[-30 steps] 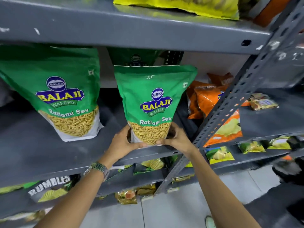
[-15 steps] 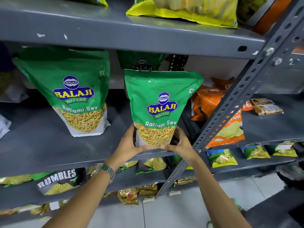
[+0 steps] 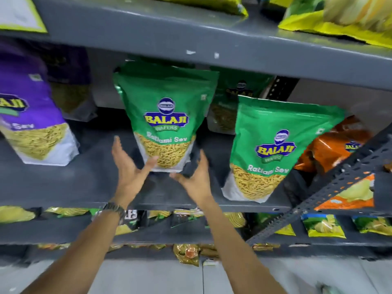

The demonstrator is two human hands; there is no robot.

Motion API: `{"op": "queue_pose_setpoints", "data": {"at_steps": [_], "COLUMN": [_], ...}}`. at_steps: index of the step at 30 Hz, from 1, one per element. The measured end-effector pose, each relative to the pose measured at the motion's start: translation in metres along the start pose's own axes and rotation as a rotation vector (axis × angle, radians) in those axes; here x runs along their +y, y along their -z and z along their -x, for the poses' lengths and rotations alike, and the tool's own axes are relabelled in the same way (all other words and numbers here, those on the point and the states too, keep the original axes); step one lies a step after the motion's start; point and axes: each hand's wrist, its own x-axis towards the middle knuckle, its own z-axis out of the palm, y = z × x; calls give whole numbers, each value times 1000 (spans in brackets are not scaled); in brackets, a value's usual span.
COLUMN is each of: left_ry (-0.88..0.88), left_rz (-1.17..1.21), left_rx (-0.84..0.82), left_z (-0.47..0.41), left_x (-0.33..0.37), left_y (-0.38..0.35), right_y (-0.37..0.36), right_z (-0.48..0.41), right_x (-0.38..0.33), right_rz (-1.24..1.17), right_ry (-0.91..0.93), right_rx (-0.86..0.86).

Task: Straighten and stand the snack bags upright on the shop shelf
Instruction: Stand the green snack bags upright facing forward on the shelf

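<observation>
Two green Balaji Ratlami Sev bags stand on the grey shelf (image 3: pixel 63 187). The left green bag (image 3: pixel 165 115) stands further back; the right green bag (image 3: pixel 273 149) stands at the front edge, leaning slightly. My left hand (image 3: pixel 129 168) is open just left of the left green bag's base, thumb near its lower corner. My right hand (image 3: pixel 195 177) is open at that bag's lower right corner, fingers apart. Neither hand grips anything. A third green bag (image 3: pixel 231 98) stands behind, mostly hidden.
A purple Balaji bag (image 3: pixel 31 115) stands at the far left. Orange bags (image 3: pixel 337 145) lie at the right behind a slanted perforated upright (image 3: pixel 331 187). Yellow bags (image 3: pixel 339 20) lie on the shelf above. Small packets (image 3: pixel 322 228) fill the lower shelves.
Both hands let go of the right green bag, which now stands at the shelf's front, and moved left to the other green bag. The view shifted left, showing a purple bag.
</observation>
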Motion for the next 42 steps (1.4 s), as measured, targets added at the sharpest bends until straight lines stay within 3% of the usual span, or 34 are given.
{"op": "queue_pose_setpoints", "data": {"at_steps": [2, 5, 7, 12, 26, 42], "left_ry": [88, 66, 79, 41, -58, -13], "left_rz": [-17, 46, 45, 26, -49, -26], "left_rx": [-178, -430, -488, -432, -508, -437], "left_z": [-19, -38, -44, -48, 8, 24], "left_x": [-4, -8, -10, -12, 0, 1], "left_y": [14, 23, 24, 27, 50, 47], "right_y": [-2, 0, 1, 3, 8, 12], "right_z": [-28, -49, -51, -48, 20, 20], "right_x": [-2, 5, -1, -3, 7, 11], "right_rz": [-15, 12, 17, 5, 81, 53], "right_ry": [15, 8, -7, 25, 30, 30], "right_rx": [-12, -95, -102, -105, -8, -73]}}
